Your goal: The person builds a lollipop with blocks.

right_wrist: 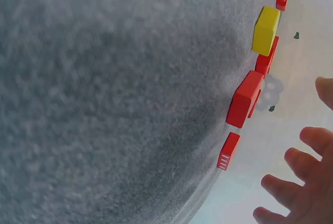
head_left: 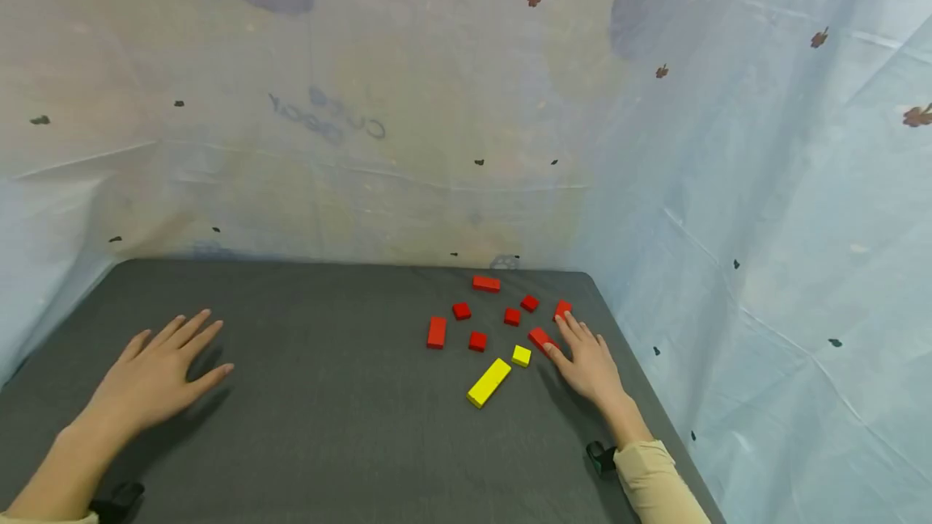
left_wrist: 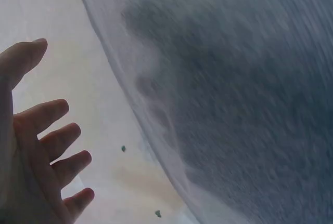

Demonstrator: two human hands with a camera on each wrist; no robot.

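Observation:
My left hand point(head_left: 162, 372) lies flat on the dark grey table point(head_left: 320, 395) at the left, fingers spread and holding nothing; the left wrist view shows its fingers point(left_wrist: 52, 146) straight. My right hand point(head_left: 588, 362) rests flat at the right, fingertips beside a red block point(head_left: 542, 340) and another red block point(head_left: 562, 310). Several red blocks lie near it, among them a long one point(head_left: 436, 332) and a far one point(head_left: 486, 284). A long yellow block point(head_left: 489, 382) and a small yellow cube point(head_left: 521, 356) lie just left of the right hand. The right wrist view shows red blocks point(right_wrist: 244, 99) and a yellow block point(right_wrist: 266, 29).
A pale printed sheet point(head_left: 408, 120) hangs behind the table and down its right side point(head_left: 786, 281). The table's right edge point(head_left: 641, 362) runs close by the right hand. Dark wrist straps point(head_left: 600, 457) show near both wrists.

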